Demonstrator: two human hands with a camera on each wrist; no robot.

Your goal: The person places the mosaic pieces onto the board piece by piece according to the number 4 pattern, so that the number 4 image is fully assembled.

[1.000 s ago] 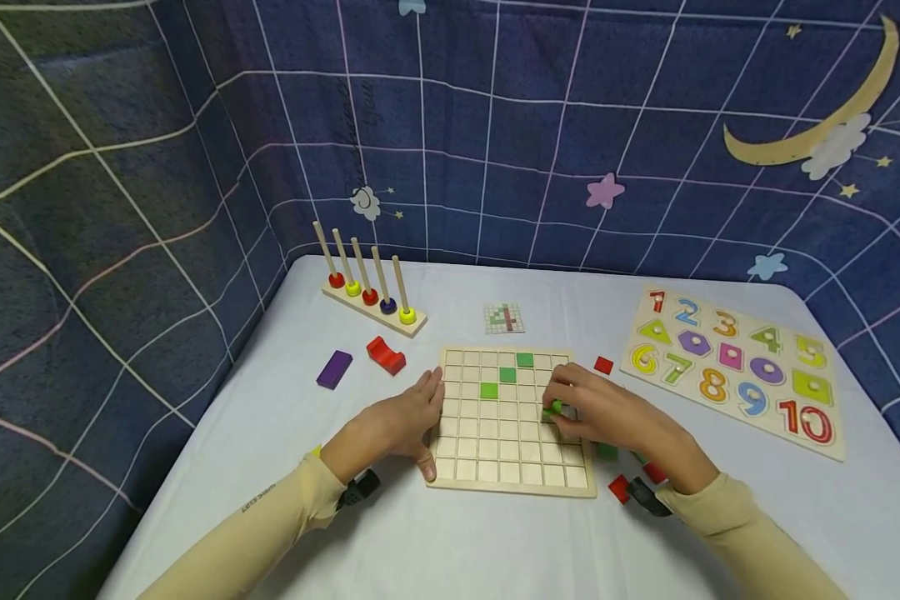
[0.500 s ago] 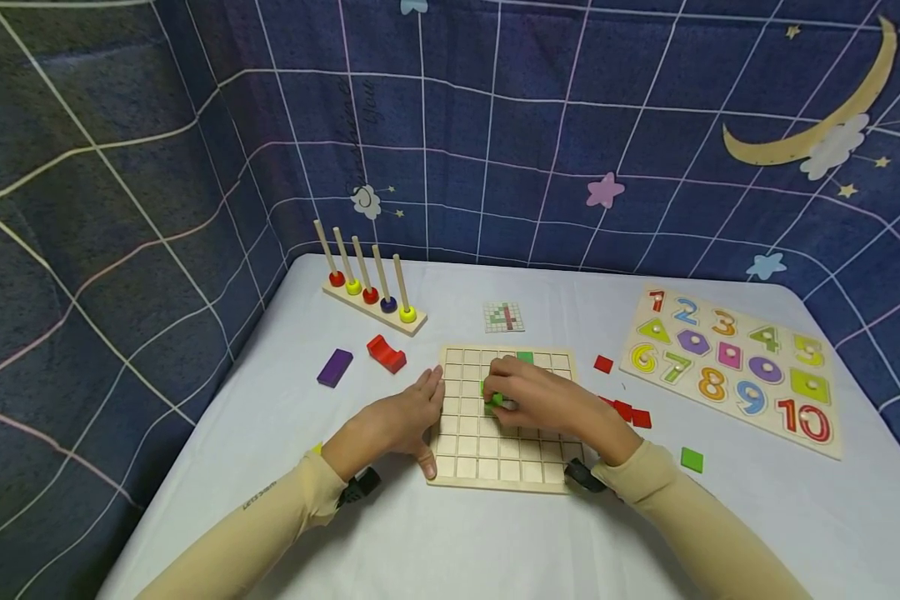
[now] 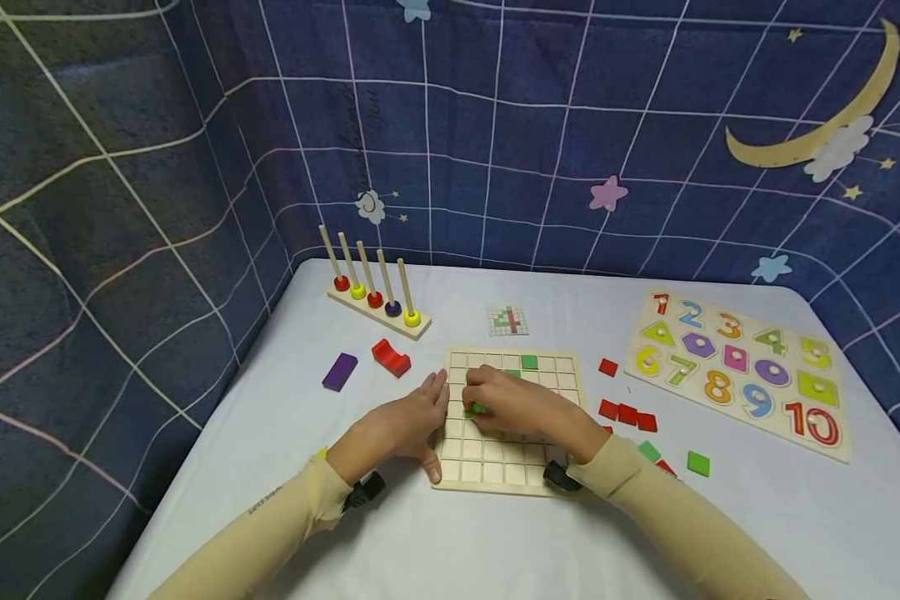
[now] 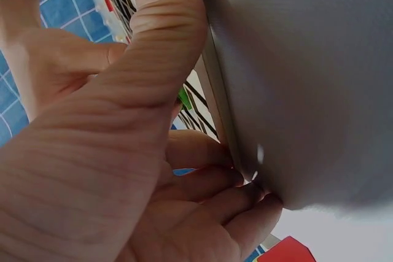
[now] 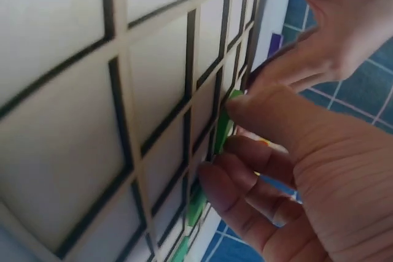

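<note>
A wooden grid board [image 3: 461, 472] lies on the white table. My left hand [image 3: 405, 423] rests along its left edge, fingers stretched toward the far side and thumb by the near corner. My right hand [image 3: 521, 406] reaches over the board's left half and pinches a green square tile [image 5: 225, 128] between thumb and fingers, low over the cells. Another green tile [image 3: 529, 362] sits in the back row. Part of one more green tile [image 3: 512, 372] shows behind the right hand. The right hand hides the cells beneath it.
Right of the board lie several red tiles [image 3: 627, 415] and a loose green tile [image 3: 698, 464]. A number puzzle [image 3: 708, 342] is farther right. Behind stands a small pattern card [image 3: 507, 320]. To the left are a peg stand [image 3: 412, 327], a red block [image 3: 392, 357] and a purple block [image 3: 340, 372].
My right hand has moved left across the board, from its right side to the left columns, with green in its fingers throughout. The left hand stays at the left edge.
</note>
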